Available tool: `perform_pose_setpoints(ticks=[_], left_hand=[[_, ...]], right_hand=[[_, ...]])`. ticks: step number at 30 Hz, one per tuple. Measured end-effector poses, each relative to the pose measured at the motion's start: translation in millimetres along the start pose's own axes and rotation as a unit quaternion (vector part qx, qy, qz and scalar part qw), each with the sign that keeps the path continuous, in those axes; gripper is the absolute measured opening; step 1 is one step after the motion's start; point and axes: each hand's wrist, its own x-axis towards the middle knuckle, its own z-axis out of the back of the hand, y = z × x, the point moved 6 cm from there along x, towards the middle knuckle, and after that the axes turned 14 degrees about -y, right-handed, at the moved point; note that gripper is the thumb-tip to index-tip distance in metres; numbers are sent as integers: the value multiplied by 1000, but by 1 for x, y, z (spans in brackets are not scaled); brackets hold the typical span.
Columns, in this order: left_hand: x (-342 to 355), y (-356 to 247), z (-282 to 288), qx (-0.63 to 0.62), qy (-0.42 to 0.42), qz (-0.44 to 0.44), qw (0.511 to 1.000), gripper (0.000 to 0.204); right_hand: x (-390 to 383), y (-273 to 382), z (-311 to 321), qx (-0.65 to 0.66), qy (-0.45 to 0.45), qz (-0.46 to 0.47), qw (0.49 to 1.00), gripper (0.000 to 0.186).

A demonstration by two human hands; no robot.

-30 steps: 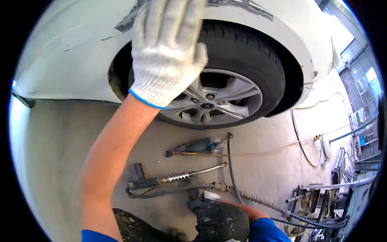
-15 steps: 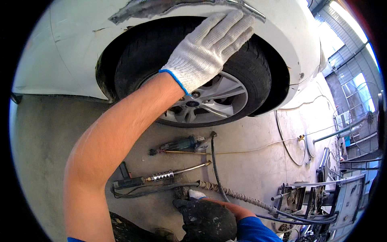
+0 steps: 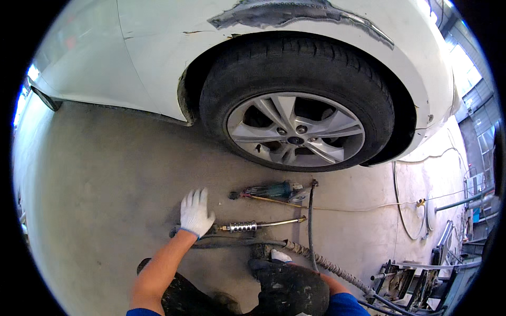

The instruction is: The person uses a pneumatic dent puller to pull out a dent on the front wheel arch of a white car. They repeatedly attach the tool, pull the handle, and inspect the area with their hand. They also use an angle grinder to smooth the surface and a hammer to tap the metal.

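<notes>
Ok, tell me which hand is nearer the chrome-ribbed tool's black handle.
Left. The left hand overlaps the black handle in this view, though contact is unclear; the right hand is farther to the right, partly hidden by the knee.

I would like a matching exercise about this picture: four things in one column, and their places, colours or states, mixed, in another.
1. left hand
2. metal rod
3. grinder
4. rough patch

A. dark green, between wheel and rod
B. grey, above the wheel
C. wearing a white glove
D. silver, pointing away from the hand

Pairs: 1-C; 2-D; 3-A; 4-B
</notes>
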Motion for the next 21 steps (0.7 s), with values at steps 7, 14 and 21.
perform_pose_setpoints(ticks=[7,14,21], left_hand=[[-118,52,-46,69,116,43,990,80],[-119,38,-61,105,134,19,985,86],[-119,49,-72,116,162,18,980,90]], right_hand=[[-7,83,113,-36,20,91,995,36],[16,125,147,-58,-10,165,984,32],[28,150,168,-76,-43,219,972,30]])
